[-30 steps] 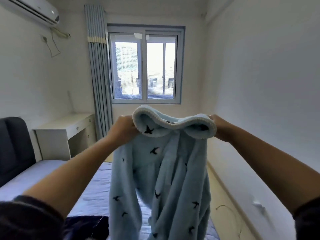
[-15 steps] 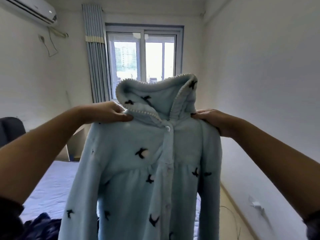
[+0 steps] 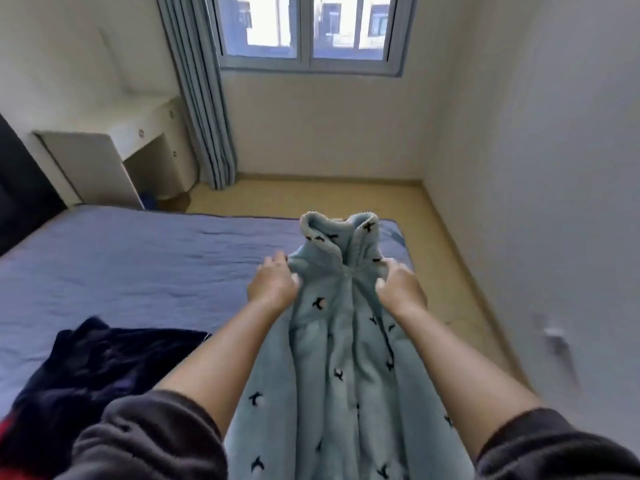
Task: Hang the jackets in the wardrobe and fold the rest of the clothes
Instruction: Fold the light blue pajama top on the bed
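Laying a pale blue fleece garment (image 3: 332, 344) lengthwise on the bed (image 3: 138, 268), collar toward 12 o'clock and hem running off the view at 6 o'clock. The left hand (image 3: 273, 284) grips the garment's shoulder at the 9 o'clock side of the collar, fingers curled over the fabric with the thumb tucked into it. The right hand (image 3: 398, 287) pinches the opposite shoulder at the 3 o'clock side, fingers closed on a bunch of fleece. The body of the garment lies rumpled in long ridges between the two forearms, front and button line upward, with no fold made in it. A heap of dark clothes (image 3: 93, 372) sits unfolded on the bed at 8 o'clock, just beside the left sleeve (image 3: 145, 441). No wardrobe, hanger or folded stack is in view. The task therefore appears to be at an early stage: this piece needs flattening and folding, and the dark heap awaits sorting.
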{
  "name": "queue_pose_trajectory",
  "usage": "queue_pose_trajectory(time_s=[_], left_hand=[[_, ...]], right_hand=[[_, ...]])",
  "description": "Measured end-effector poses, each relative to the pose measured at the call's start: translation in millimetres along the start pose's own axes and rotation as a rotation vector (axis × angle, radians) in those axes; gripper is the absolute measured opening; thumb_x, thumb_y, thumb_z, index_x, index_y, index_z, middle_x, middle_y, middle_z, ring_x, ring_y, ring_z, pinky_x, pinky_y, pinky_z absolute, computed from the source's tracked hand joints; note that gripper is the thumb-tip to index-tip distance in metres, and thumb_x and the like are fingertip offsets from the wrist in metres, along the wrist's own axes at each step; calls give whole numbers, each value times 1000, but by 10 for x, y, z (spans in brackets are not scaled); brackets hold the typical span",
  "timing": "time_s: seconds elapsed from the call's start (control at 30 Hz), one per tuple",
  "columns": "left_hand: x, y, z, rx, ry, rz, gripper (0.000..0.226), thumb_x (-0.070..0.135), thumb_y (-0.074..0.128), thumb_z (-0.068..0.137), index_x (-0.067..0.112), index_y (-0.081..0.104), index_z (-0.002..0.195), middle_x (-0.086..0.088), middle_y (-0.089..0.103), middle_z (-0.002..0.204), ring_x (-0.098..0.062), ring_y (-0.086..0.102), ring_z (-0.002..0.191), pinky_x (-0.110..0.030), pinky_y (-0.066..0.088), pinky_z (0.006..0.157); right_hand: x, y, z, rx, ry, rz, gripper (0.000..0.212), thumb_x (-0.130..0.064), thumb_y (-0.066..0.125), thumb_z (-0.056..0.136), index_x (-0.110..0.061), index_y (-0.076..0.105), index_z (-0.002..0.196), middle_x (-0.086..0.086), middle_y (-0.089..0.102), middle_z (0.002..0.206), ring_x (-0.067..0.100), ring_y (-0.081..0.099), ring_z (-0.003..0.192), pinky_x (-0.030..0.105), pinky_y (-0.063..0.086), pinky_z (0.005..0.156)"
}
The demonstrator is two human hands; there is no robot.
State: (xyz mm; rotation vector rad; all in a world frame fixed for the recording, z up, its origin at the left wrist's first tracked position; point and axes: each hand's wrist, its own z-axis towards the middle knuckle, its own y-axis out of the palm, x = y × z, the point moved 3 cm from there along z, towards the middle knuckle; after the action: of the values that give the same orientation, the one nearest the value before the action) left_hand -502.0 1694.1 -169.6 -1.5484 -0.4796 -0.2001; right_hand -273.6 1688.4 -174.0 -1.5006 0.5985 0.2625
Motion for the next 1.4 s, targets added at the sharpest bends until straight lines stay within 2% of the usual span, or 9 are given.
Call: queue_pose_trajectory(time_s=[0.1, 0.27, 0.53, 0.67, 0.8, 0.93, 1.1, 1.27, 1.4], left_hand=[[-764, 1293, -503, -266, -76, 60, 41, 27, 48, 93, 12, 40, 131, -12, 46, 134, -32, 47, 122, -43, 44, 94], [-1936, 2818, -1663, -570, -242, 121, 36, 27, 49, 93, 16, 42, 127, -5, 56, 125, -25, 57, 108, -35, 48, 82], [-2614, 4461, -3083, -967, -20, 363, 84, 53, 60, 79, 27, 17, 147, -1, 25, 149, -23, 36, 132, -35, 42, 96], [-2676, 4897, -3344, -812, 37, 578, 89, 40, 63, 82, 36, 4, 149, -8, 12, 154, -28, 37, 124, -35, 45, 86], [-2697, 5070, -3295, -669, 80, 511, 59, 10, 48, 92, 32, 28, 143, -5, 36, 127, -23, 48, 101, -32, 47, 69], [-2815, 4701, -3175, -618, 115, 516, 46, 15, 46, 94, 30, 41, 137, -4, 44, 109, -24, 53, 92, -33, 39, 60], [-2962, 4303, -3168, -615, 91, 693, 34, 15, 52, 92, 21, 50, 126, -6, 48, 103, -25, 54, 88, -34, 44, 59], [-2952, 4683, -3210, -701, 103, 798, 34, 13, 49, 93, 18, 40, 125, -3, 46, 115, -21, 58, 98, -29, 45, 67], [-3025, 4832, -3185, -734, 123, 829, 37, 11, 48, 93, 18, 38, 129, -3, 48, 115, -23, 59, 100, -31, 47, 74]], right_hand=[[816, 1215, -489, -274, 51, -136, 50, -18, 44, 93, -20, 36, 143, 11, 43, 140, 31, 44, 125, 43, 43, 99], [2083, 2660, -1582, -565, 174, -225, 52, -17, 40, 96, -24, 27, 145, 5, 33, 144, 28, 43, 123, 37, 45, 89], [3604, 3708, -2900, -965, 423, -488, 86, -19, 59, 90, -38, 1, 150, 10, 3, 157, 34, 26, 138, 40, 42, 101], [3893, 3951, -3009, -794, 247, -621, 94, -25, 63, 88, -40, -7, 149, 12, -3, 157, 33, 32, 131, 37, 43, 96], [3951, 4099, -2833, -752, 65, -576, 48, -20, 67, 83, -22, 39, 121, 8, 50, 125, 28, 54, 106, 34, 41, 72], [3865, 3918, -2934, -915, -157, -803, 21, -16, 48, 94, -19, 60, 112, 3, 63, 115, 24, 61, 107, 31, 46, 79], [3948, 3687, -3091, -800, 98, -593, 31, -14, 53, 92, -15, 40, 119, 11, 46, 119, 30, 55, 100, 36, 43, 72], [4041, 3993, -3049, -667, 268, -548, 79, -25, 60, 88, -27, 6, 147, 17, 29, 128, 35, 48, 106, 36, 45, 76], [4215, 4024, -2867, -644, 41, -676, 36, -9, 43, 93, -18, 36, 128, 15, 48, 109, 35, 59, 92, 36, 40, 66]])
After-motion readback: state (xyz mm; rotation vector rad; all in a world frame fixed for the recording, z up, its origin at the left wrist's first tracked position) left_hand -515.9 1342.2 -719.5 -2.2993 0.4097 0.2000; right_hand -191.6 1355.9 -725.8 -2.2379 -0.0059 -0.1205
